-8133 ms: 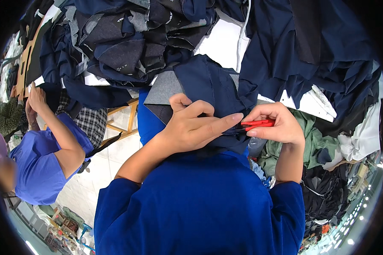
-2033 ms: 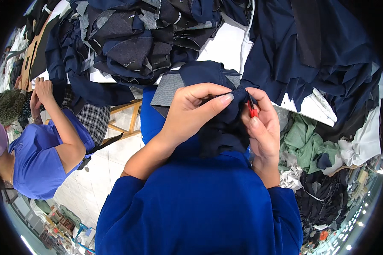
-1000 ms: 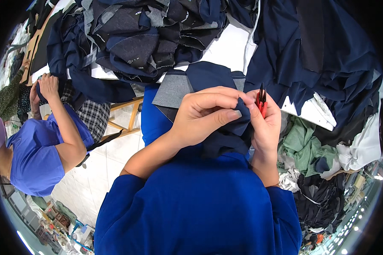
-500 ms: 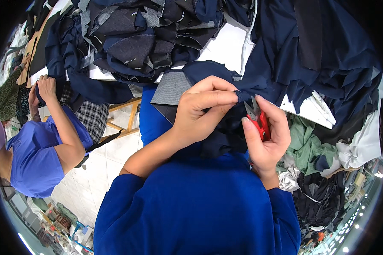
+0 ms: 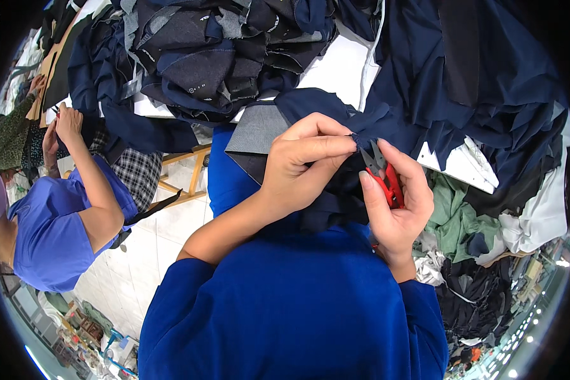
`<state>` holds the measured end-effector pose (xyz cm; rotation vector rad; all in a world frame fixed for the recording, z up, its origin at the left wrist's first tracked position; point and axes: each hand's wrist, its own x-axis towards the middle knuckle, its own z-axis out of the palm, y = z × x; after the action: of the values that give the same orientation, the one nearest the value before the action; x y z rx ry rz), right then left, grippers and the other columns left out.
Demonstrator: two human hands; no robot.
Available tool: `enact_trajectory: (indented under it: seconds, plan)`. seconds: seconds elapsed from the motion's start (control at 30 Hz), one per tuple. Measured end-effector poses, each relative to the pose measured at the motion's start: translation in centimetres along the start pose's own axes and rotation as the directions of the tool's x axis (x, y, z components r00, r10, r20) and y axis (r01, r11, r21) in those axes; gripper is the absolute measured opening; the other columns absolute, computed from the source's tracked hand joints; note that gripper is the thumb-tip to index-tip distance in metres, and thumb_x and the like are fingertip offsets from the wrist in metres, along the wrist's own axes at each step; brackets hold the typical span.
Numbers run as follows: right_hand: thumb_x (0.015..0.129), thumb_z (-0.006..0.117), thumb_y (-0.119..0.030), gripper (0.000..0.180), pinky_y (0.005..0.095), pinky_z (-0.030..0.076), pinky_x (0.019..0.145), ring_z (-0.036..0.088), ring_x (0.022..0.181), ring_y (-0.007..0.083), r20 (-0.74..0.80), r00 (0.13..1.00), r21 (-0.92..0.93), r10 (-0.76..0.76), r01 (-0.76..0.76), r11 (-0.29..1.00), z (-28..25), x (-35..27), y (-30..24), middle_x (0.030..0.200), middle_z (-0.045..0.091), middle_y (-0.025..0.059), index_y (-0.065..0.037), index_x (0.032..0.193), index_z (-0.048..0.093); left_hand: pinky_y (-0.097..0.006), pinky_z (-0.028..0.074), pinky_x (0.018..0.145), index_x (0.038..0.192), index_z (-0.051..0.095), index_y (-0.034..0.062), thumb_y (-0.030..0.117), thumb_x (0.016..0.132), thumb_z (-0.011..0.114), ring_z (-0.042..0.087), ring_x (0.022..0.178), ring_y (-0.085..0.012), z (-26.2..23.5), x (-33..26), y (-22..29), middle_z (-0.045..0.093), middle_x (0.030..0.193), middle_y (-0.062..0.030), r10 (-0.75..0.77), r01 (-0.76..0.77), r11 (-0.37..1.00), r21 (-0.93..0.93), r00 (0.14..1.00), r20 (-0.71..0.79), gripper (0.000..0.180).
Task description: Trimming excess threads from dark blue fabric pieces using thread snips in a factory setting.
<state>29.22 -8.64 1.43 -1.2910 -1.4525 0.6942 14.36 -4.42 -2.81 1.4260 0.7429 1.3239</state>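
Note:
My left hand [image 5: 307,161] pinches an edge of dark navy fabric [image 5: 326,107] between thumb and fingertips. Close on its right, my right hand [image 5: 402,202] is closed around small red-handled thread snips [image 5: 389,183]. Their metal blades are slightly apart and point up toward the pinched edge; whether they touch the cloth I cannot tell. More of the navy cloth hangs below my hands into my lap. A grey denim-like piece [image 5: 259,130] lies beside my left wrist.
Ahead, a white table [image 5: 339,66] carries a heap of dark denim pieces [image 5: 196,69] and draped navy cloth [image 5: 418,82]. Green fabric [image 5: 459,212] and dark scraps [image 5: 478,297] are piled at the right. A co-worker in a purple-blue top [image 5: 66,221] works at the left.
My hands stay almost in place; the snips have shifted slightly beside the pinched edge. At the left, the co-worker's hands have moved a little, and another arm has come into view behind.

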Motion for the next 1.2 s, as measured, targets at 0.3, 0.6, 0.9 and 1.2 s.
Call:
enact_trajectory:
  seconds: [0.3, 0.6, 0.9, 1.2]
  plan:
    - [0.073, 0.070, 0.003, 0.035, 0.0200, 0.046, 0.060, 0.058, 0.066, 0.0106, -0.018, 0.999, -0.008, -0.033, 0.033, 0.999, 0.4, 0.1, 0.1, 0.084, 0.064, 0.0096, 0.002, 0.107, 0.061, -0.019, 0.045, 0.059, 0.092, 0.068, 0.0031, -0.008, 0.078, 0.062, 0.060, 0.072, -0.0108, 0.2, 0.0, -0.2, 0.059, 0.091, -0.0086, 0.058, -0.056, 0.997, 0.047, 0.997, -0.048, 0.019]
    - [0.072, 0.069, 0.005, 0.033, 0.0193, 0.046, 0.062, 0.058, 0.066, 0.0106, 0.005, 0.999, -0.013, -0.040, 0.040, 0.999, 0.1, 0.6, -0.4, 0.081, 0.065, 0.0096, 0.003, 0.104, 0.063, -0.020, 0.044, 0.062, 0.091, 0.066, -0.0002, -0.007, 0.078, 0.059, 0.057, 0.074, -0.0108, -0.1, 0.1, -0.7, 0.058, 0.091, -0.0084, 0.024, -0.024, 1.000, -0.013, 0.999, -0.035, 0.016]
    - [0.071, 0.071, 0.002, 0.035, 0.0195, 0.046, 0.062, 0.058, 0.066, 0.0104, 0.105, 0.994, -0.066, 0.037, -0.030, 0.997, -0.3, 0.5, -0.6, 0.080, 0.064, 0.0088, 0.001, 0.105, 0.063, -0.022, 0.036, 0.075, 0.083, 0.051, -0.0018, 0.000, 0.078, 0.041, 0.045, 0.082, -0.0106, -1.0, 0.4, -0.3, 0.048, 0.089, -0.0054, -0.228, 0.253, 0.897, -0.363, 0.967, 0.111, 0.012]
    - [0.070, 0.070, 0.002, 0.035, 0.0202, 0.045, 0.061, 0.058, 0.066, 0.0107, 0.137, 0.989, -0.060, 0.048, -0.041, 0.997, 0.0, 0.5, -0.8, 0.079, 0.064, 0.0079, 0.000, 0.104, 0.063, -0.023, 0.035, 0.073, 0.080, 0.050, -0.0024, 0.001, 0.076, 0.040, 0.044, 0.079, -0.0117, -1.0, 0.5, 0.2, 0.048, 0.086, -0.0056, -0.226, 0.265, 0.892, -0.367, 0.963, 0.146, 0.012]
